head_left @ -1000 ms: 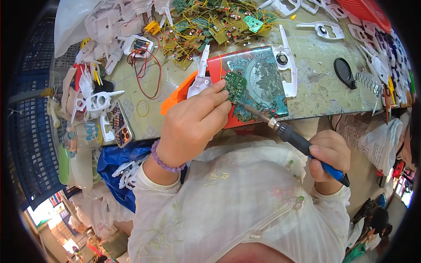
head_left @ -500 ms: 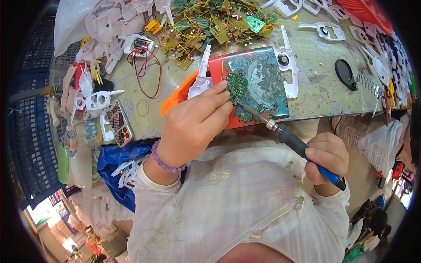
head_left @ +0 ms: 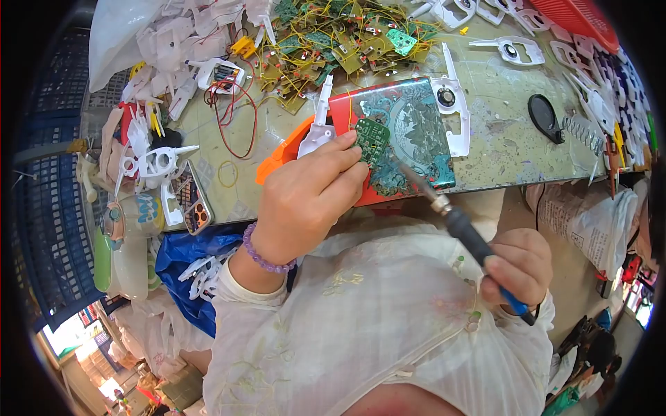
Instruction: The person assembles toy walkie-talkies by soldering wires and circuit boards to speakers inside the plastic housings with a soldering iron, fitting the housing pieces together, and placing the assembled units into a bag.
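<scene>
My left hand (head_left: 312, 187) pinches the lower left edge of a small green circuit board (head_left: 373, 141). A yellow wire runs up from that board. Beneath it is a red and teal patterned board (head_left: 416, 132) with a worn surface. My right hand (head_left: 519, 267) is wrapped round the handle of a soldering iron (head_left: 468, 232). The iron's tip points up and left, a little to the right of the circuit board and apart from it. A white plastic housing (head_left: 317, 128) and an orange piece (head_left: 283, 152) lie just beyond my left hand.
A heap of wired circuit boards (head_left: 333, 52) fills the far middle of the table. White plastic housings (head_left: 454, 114) lie to the right, near a black round part (head_left: 544, 118) and a coiled metal spring (head_left: 585, 135). A phone (head_left: 193, 201) rests at the left edge.
The soldering iron's tip has drawn away from the circuit board, and its handle has swung slightly downward. My left hand still pinches the circuit board in nearly the same place.
</scene>
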Tool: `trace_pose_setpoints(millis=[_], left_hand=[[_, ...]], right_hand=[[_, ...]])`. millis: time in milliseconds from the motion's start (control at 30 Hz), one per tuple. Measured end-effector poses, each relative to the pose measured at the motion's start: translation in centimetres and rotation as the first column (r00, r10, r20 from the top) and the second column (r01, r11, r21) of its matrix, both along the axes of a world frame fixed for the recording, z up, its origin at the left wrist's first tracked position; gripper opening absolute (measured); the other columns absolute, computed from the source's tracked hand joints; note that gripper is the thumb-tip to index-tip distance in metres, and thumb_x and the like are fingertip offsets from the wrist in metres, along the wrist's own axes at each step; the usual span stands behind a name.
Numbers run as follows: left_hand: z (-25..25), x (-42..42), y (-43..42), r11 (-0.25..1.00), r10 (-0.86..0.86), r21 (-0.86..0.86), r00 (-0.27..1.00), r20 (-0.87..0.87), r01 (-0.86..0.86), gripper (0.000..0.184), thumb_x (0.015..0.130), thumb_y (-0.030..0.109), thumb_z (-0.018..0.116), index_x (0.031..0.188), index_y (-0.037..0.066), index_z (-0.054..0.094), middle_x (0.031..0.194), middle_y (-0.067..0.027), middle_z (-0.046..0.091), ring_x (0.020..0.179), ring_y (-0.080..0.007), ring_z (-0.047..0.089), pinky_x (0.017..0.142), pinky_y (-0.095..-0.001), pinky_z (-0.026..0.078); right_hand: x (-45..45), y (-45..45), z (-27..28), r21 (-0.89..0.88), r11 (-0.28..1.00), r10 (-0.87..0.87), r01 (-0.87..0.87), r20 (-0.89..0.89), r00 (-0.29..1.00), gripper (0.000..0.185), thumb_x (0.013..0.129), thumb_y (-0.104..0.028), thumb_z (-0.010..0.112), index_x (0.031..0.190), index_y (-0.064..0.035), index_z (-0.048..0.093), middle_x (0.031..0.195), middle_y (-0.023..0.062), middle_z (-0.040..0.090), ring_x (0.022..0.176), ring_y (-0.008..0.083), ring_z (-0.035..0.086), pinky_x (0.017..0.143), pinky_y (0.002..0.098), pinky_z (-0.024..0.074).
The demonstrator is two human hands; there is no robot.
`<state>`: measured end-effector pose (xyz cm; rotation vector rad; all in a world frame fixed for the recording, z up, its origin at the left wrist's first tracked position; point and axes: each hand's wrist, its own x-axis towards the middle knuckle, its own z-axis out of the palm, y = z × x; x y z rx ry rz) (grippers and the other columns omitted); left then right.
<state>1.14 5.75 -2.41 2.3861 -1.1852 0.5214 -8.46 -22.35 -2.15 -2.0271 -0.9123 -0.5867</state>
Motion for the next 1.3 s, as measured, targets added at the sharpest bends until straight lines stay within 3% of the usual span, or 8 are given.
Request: trace_pose_setpoints(millis=[133,300,333,367,500,700,1100,1300], left_hand=[[0.3,0.0,0.0,1.0,0.002,-0.006,0.999,-0.034,-0.002,0.017,0.07,0.005,0.068,0.086,0.003,0.066,0.091,-0.0092,0.066,0.093,-0.0264,0.068,0.066,-0.0319,0.055],[0.4,-0.3,-0.4,0.999,0.025,-0.026,0.998,-0.058,-0.027,0.022,0.065,-0.002,0.072,0.086,0.001,0.067,0.09,-0.0117,0.067,0.094,-0.0303,0.068,0.071,-0.0341,0.056],[0.4,-0.3,-0.5,0.999,0.025,-0.032,0.998,-0.056,-0.026,0.022,0.065,-0.003,0.073,0.086,0.001,0.067,0.089,-0.0119,0.067,0.094,-0.0306,0.068,0.071,-0.0343,0.056],[0.5,-0.4,-0.5,0.999,0.032,-0.032,0.998,-0.052,-0.033,0.021,0.066,-0.003,0.073,0.086,0.001,0.067,0.089,-0.0122,0.067,0.094,-0.031,0.068,0.071,-0.0345,0.056],[0.4,-0.3,-0.6,0.999,0.029,-0.041,0.999,-0.046,-0.031,0.019,0.067,-0.003,0.073,0.084,0.001,0.066,0.088,-0.012,0.066,0.093,-0.0311,0.068,0.072,-0.0349,0.056],[0.5,-0.2,-0.8,0.998,0.025,-0.057,1.0,0.006,-0.025,0.019,0.066,-0.003,0.072,0.083,0.002,0.066,0.088,-0.01,0.067,0.092,-0.0302,0.068,0.072,-0.035,0.056],[1.9,-1.1,-2.9,0.916,0.387,-0.065,0.914,-0.12,-0.396,0.035,0.074,0.018,0.073,0.104,0.003,0.064,0.094,-0.0097,0.061,0.083,-0.0272,0.059,0.069,-0.0366,0.049],[2.2,-0.2,-3.7,0.908,0.418,0.072,0.879,-0.23,-0.413,0.042,0.073,0.025,0.075,0.106,0.003,0.063,0.091,-0.0107,0.059,0.082,-0.0279,0.058,0.069,-0.0382,0.049]], right_hand=[[-1.6,-1.4,-2.3,0.278,0.902,-0.362,0.331,0.069,0.93,0.028,0.09,-0.028,0.061,0.1,-0.002,0.058,0.078,0.0116,0.06,0.064,0.0225,0.056,0.057,0.0342,0.0466],[-3.6,-13.0,-0.9,0.848,0.327,-0.773,0.417,-0.014,0.635,0.011,0.091,-0.014,0.053,0.091,-0.0029,0.056,0.08,0.0108,0.058,0.067,0.0206,0.054,0.058,0.0316,0.0453],[-4.2,-14.2,0.9,0.513,0.198,-0.971,0.835,0.221,0.094,0.007,0.088,-0.007,0.053,0.089,-0.0026,0.058,0.08,0.0093,0.058,0.065,0.0192,0.053,0.055,0.0301,0.0439],[-4.6,-15.2,2.3,0.21,-0.25,-0.729,0.945,0.601,-0.327,0.009,0.084,0.0,0.052,0.088,-0.0024,0.06,0.081,0.0077,0.058,0.062,0.0179,0.052,0.052,0.0285,0.0425],[-4.0,-20.4,3.0,0.559,0.032,-0.989,0.829,-0.104,0.108,0.014,0.087,-0.011,0.057,0.077,-0.0024,0.061,0.076,0.0027,0.054,0.057,0.0079,0.045,0.048,0.0219,0.0331],[3.2,-18.3,-0.1,0.368,0.246,-0.85,0.897,-0.363,0.382,0.023,0.091,-0.022,0.058,0.079,-0.0028,0.061,0.067,-0.0003,0.051,0.059,0.0062,0.045,0.053,0.0217,0.0344],[2.3,-12.2,-9.5,0.675,0.224,-0.682,0.703,-0.406,0.608,0.032,0.091,-0.003,0.056,0.121,0.0022,0.045,0.09,0.004,0.056,0.073,0.0092,0.05,0.071,0.0225,0.0439],[3.1,-0.7,-7.6,0.586,0.598,-0.521,0.546,-0.233,0.821,0.031,0.089,0.001,0.052,0.119,0.0011,0.044,0.099,0.0086,0.053,0.078,0.0105,0.048,0.071,0.022,0.0411]])
